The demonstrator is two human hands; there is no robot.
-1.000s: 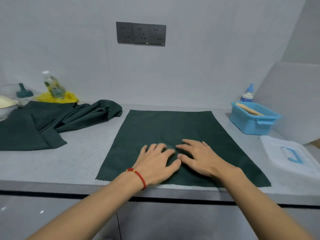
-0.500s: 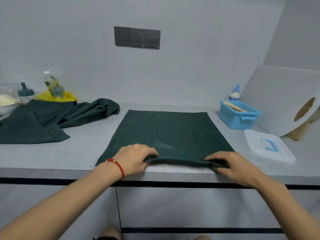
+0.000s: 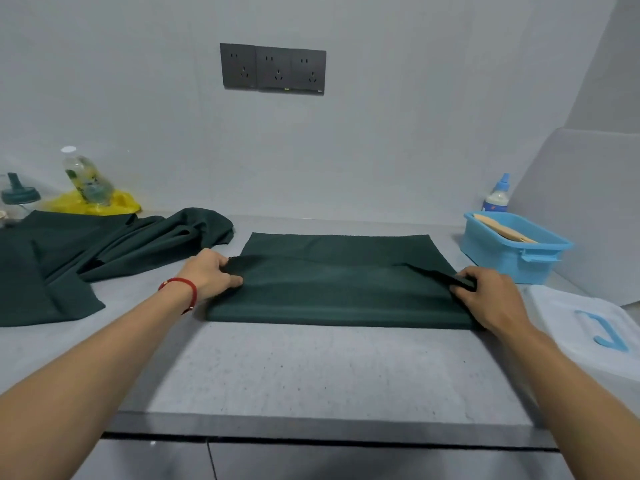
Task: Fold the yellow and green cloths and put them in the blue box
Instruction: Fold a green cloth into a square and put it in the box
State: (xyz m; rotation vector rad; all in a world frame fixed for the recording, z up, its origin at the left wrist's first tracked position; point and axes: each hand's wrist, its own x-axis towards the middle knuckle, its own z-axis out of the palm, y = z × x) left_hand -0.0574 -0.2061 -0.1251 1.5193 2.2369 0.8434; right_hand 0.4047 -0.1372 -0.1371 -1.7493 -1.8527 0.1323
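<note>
Cloth: dark green square fabric cloth [image 3: 341, 292] lay on the grey speckled countertop [image 3: 311, 368], its near part doubled over, with a straight fold along the near edge.
Left hand: I saw my left hand [image 3: 211, 273], red string bracelet [image 3: 183, 289] at the wrist, pinching the raised left corner of the upper layer.
Right hand: my right hand [image 3: 491, 296] pinched the right corner of that layer just above the cloth.
Box: light blue plastic box [image 3: 512, 256] stood to the right near the wall, well apart from the cloth, with a pale wooden piece [image 3: 502, 230] inside.
Lid: translucent white lid with a blue handle [image 3: 588, 323] lay just in front of the box.
Other cloths: rumpled dark green fabric [image 3: 86, 258] lay left; crumpled yellow cloth [image 3: 90, 204] sat behind it under a clear bottle [image 3: 86, 178].
</note>
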